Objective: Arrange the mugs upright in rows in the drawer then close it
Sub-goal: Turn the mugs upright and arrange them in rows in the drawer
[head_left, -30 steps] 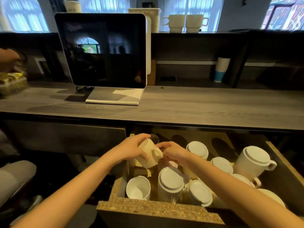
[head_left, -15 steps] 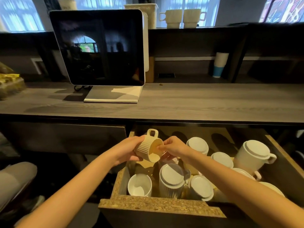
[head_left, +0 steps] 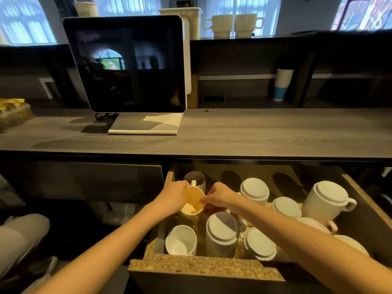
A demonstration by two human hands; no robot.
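An open chipboard drawer [head_left: 203, 269] under the counter holds several white ribbed mugs. My left hand [head_left: 175, 197] and my right hand [head_left: 219, 197] both grip one mug [head_left: 192, 201] over the drawer's left side, mouth facing up toward me, handle at the far side. In front of it stands an upright mug [head_left: 181, 240]. Behind it, another upright mug [head_left: 194, 180] sits at the back left corner. The other mugs are upside down, such as one [head_left: 221, 232] in the front row and a large one [head_left: 326, 200] tilted at the right.
A grey wooden counter [head_left: 254, 134] runs above the drawer and carries a dark screen on a white stand [head_left: 127, 64]. Two mugs [head_left: 233, 25] stand on the high shelf, paper cups [head_left: 283, 83] on the lower one. A person's knee [head_left: 19, 236] is at the left.
The mug in my hands has turned from bottom-up, through lying sideways, to mouth-up and has come down toward the drawer's left column.
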